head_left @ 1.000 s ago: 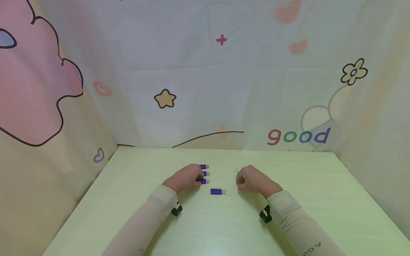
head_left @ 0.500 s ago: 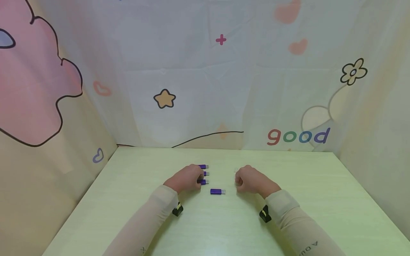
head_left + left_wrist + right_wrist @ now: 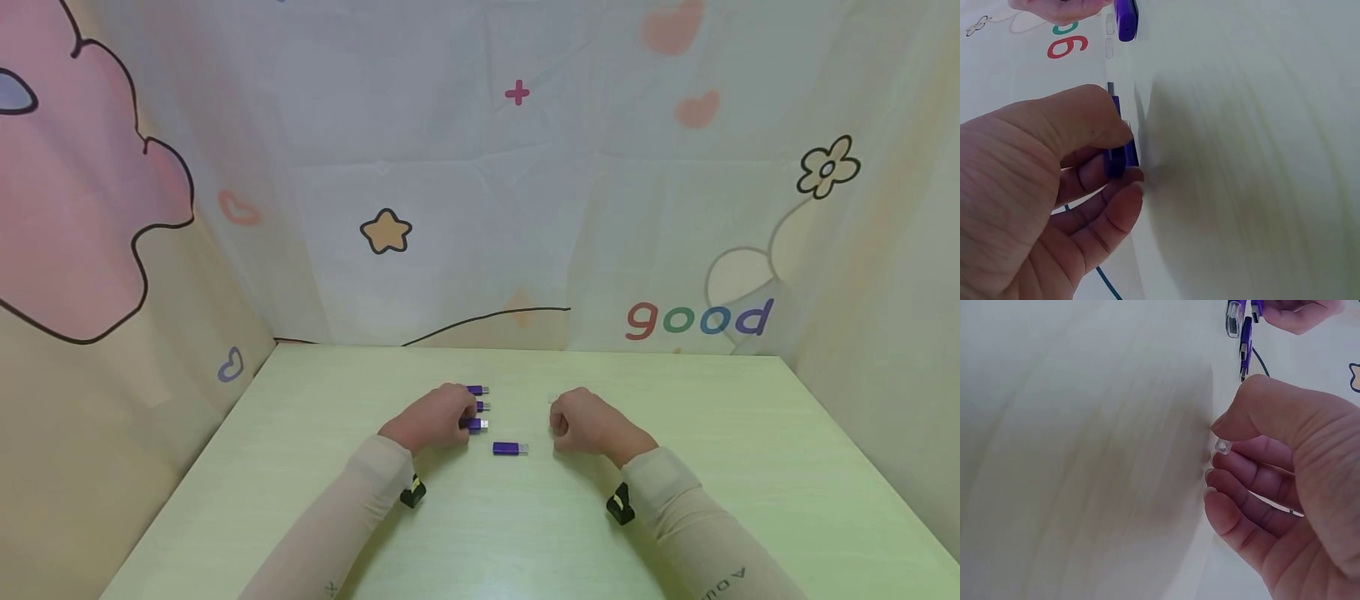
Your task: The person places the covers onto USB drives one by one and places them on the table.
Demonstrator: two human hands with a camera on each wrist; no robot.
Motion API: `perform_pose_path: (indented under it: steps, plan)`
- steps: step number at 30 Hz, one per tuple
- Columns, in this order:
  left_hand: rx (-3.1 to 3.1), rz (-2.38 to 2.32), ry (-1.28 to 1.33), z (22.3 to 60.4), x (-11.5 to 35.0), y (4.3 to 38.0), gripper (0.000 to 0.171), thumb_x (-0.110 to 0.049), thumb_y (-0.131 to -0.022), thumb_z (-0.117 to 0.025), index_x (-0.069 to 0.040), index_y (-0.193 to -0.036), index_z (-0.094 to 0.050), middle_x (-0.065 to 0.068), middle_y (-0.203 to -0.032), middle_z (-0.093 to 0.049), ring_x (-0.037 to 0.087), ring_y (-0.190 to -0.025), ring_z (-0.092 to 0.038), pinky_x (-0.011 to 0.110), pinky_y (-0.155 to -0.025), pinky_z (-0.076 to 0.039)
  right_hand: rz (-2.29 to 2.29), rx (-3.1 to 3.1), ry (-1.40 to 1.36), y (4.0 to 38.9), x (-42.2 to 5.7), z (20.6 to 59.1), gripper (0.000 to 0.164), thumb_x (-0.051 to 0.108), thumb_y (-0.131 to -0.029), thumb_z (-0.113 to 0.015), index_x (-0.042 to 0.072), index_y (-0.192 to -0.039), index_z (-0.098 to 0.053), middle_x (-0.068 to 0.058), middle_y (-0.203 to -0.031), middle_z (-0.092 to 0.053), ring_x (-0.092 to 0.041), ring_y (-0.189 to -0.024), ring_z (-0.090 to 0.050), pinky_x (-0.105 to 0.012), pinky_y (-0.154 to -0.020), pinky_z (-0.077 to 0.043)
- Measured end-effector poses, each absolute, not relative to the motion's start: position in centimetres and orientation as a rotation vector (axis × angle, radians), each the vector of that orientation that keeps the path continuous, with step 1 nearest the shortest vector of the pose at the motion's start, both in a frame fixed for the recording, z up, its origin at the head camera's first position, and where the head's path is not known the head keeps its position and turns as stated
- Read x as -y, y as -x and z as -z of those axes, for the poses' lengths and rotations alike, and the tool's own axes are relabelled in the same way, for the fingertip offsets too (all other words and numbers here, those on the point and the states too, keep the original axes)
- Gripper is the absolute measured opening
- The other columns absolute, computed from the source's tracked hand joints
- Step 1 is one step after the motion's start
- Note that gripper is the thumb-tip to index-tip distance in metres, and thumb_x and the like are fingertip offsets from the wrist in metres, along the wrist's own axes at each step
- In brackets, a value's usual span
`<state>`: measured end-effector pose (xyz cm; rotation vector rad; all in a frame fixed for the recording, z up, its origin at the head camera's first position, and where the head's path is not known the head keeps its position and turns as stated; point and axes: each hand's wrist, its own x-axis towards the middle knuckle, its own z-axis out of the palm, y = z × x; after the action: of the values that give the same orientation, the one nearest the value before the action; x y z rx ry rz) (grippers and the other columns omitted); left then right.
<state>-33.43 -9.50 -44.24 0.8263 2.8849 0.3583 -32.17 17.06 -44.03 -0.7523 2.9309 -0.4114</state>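
Note:
Between thumb and fingers my left hand (image 3: pixel 435 417) pinches a purple USB flash drive (image 3: pixel 474 425), its metal plug bare and pointing right. Two more uncapped purple drives lie just beyond it, a far one (image 3: pixel 477 390) and a nearer one (image 3: pixel 483 407), both partly behind the hand. My right hand (image 3: pixel 592 423) is bent down at the tabletop; in the right wrist view its thumb and forefinger pinch a small clear cap (image 3: pixel 1223 446). A purple drive with a clear cap on its plug (image 3: pixel 510 449) lies between the hands, nearer to me.
Another clear cap (image 3: pixel 552 398) lies on the table just past the right hand. The pale wooden table (image 3: pixel 510 533) ends at a printed cloth backdrop (image 3: pixel 465 250) behind, with cloth on both sides. Each wrist carries a small black camera.
The pinched drive tilts and shifts slightly in the left hand, showing more of its plug. The right hand has moved a touch to the left.

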Motion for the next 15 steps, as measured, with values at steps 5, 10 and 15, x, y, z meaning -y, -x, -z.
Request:
perform_pose_path:
  steps: [5,10,15]
  plan:
    - [-2.889,-0.419,-0.864,44.0,9.9,33.2,0.014,-0.014,-0.077,-0.072,-0.015,-0.090,-0.067,-0.007,-0.082,-0.057,0.010,-0.077,-0.051,0.023,-0.071,-0.045,0.472,-2.951,0.740,32.0,-17.3,44.1,0.012,0.011,-0.069,-0.075,0.015,-0.073,-0.064,0.006,-0.068,-0.055,-0.011,-0.067,-0.049,-0.026,-0.064,-0.044]
    - [-2.864,-0.558,-0.896,44.3,10.4,33.2,0.016,-0.018,-0.079,-0.074,-0.017,-0.094,-0.070,-0.010,-0.087,-0.061,0.008,-0.079,-0.054,0.021,-0.074,-0.047,0.549,-2.949,0.761,32.0,-17.7,44.2,0.013,0.009,-0.069,-0.074,0.014,-0.076,-0.065,0.007,-0.070,-0.058,-0.010,-0.066,-0.051,-0.025,-0.064,-0.046]
    - [-2.809,-0.803,-0.949,44.2,10.6,32.8,0.017,-0.016,-0.078,-0.075,-0.014,-0.095,-0.072,-0.008,-0.088,-0.065,0.006,-0.077,-0.057,0.019,-0.070,-0.050,0.617,-2.946,0.820,31.9,-18.0,44.1,0.012,0.009,-0.070,-0.074,0.014,-0.076,-0.066,0.007,-0.071,-0.061,-0.008,-0.066,-0.053,-0.023,-0.064,-0.047]
